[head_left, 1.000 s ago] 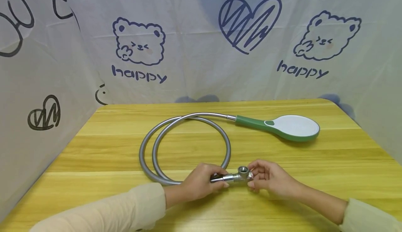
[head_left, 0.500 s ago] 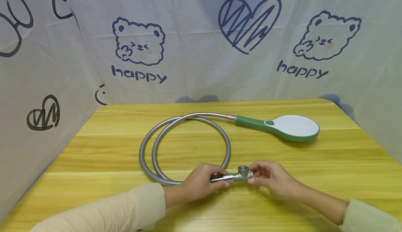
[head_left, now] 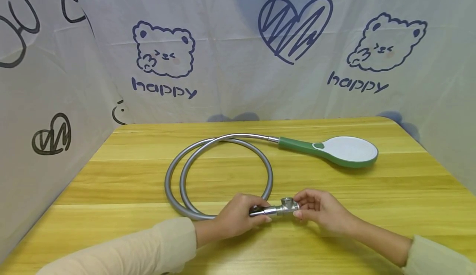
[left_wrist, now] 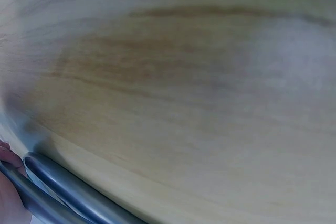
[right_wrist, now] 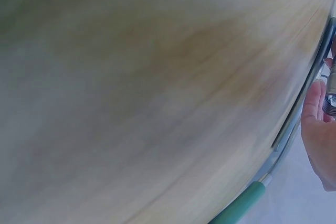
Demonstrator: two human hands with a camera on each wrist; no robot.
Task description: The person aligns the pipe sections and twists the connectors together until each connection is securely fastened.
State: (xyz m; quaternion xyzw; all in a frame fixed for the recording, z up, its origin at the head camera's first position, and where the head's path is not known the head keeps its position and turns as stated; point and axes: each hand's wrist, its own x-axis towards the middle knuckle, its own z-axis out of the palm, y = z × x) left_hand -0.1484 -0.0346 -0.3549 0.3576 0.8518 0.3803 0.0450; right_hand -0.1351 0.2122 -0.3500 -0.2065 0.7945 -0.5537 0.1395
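Note:
My left hand [head_left: 239,215] grips the end of a grey shower hose [head_left: 168,180], with the thumb along its chrome connector [head_left: 270,211]. Joined end to end with that connector is a metal tee fitting [head_left: 288,205], its side outlet pointing up. The fingers and thumb of my right hand [head_left: 323,211] pinch the fitting's far right end. In the right wrist view the right hand [right_wrist: 321,142] shows at the right edge beside a threaded metal end [right_wrist: 329,106]. Only a sliver of the left hand [left_wrist: 9,198] appears in the left wrist view, by the hose [left_wrist: 79,187].
Behind the hands the hose lies in loops on the wooden table [head_left: 122,175]. Its other end joins a shower head [head_left: 351,151] with a green handle and white face, lying at the back right. Printed white cloth [head_left: 230,60] hangs around the table's back and sides.
The tee fitting has turned a little, so its side outlet no longer faces me as openly. My right fingers have shifted slightly on its end; the left hand stays put.

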